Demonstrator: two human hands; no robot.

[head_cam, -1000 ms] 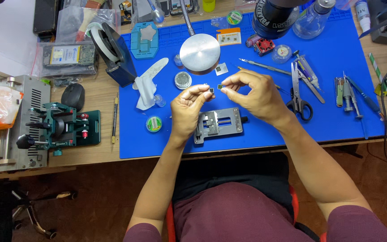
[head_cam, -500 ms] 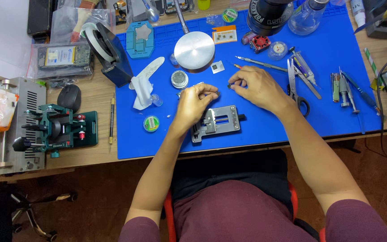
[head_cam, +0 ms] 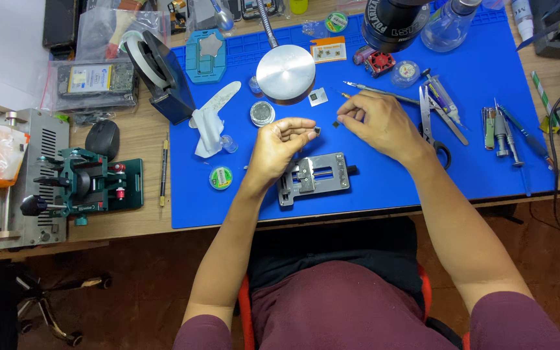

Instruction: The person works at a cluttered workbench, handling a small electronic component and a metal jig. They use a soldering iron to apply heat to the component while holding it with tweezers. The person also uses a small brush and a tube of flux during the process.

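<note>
My left hand point(head_cam: 279, 148) is raised over the blue work mat point(head_cam: 487, 168), and its fingertips pinch a tiny dark chip point(head_cam: 317, 131). My right hand point(head_cam: 378, 123) is just to its right and holds another small dark piece point(head_cam: 336, 123) between thumb and forefinger. The two hands are a short way apart. A grey metal holding fixture point(head_cam: 314, 177) lies on the mat below them. A small square chip point(head_cam: 317, 97) rests on the mat just above the hands.
A round metal lamp base point(head_cam: 286, 72) stands behind the hands. Scissors point(head_cam: 430, 123), tweezers and screwdrivers point(head_cam: 503, 133) lie to the right. A small tin point(head_cam: 262, 113), white plastic piece point(head_cam: 214, 116) and green tape roll point(head_cam: 220, 177) are left. A green clamp tool point(head_cam: 85, 185) sits off the mat.
My hands were together with fingertips touching a second ago. They have moved apart, the right hand shifting up and right, each now pinching a small piece.
</note>
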